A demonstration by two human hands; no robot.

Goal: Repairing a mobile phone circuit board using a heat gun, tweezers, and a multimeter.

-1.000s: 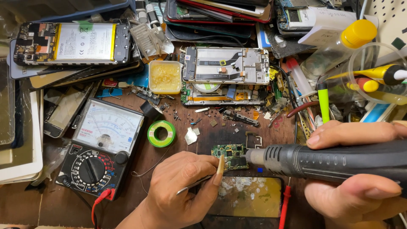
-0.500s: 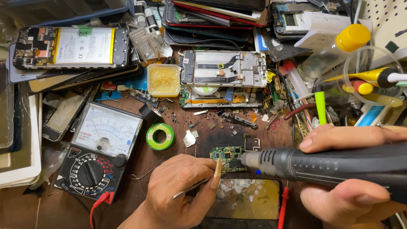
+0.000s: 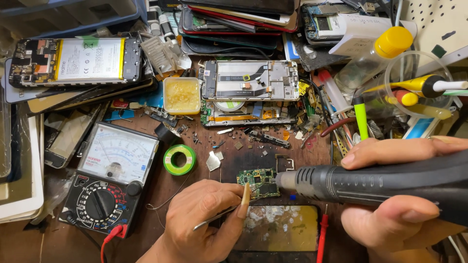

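Both hands sit lower over cluttered wooden workbench (image 3: 253,160).

My right hand (image 3: 390,195) has drawn the hot-air gun (image 3: 370,182) a little to the right: a second ago its nozzle tip sat over the right part of the small circuit board (image 3: 258,181), and now it stands at the board's right edge. My left hand (image 3: 204,219) has crept slightly leftward with the tweezers (image 3: 219,216), my thumb now lying against the board's left edge. Whether the tweezer tips shifted on the board I can't quite tell; my thumb hides them.
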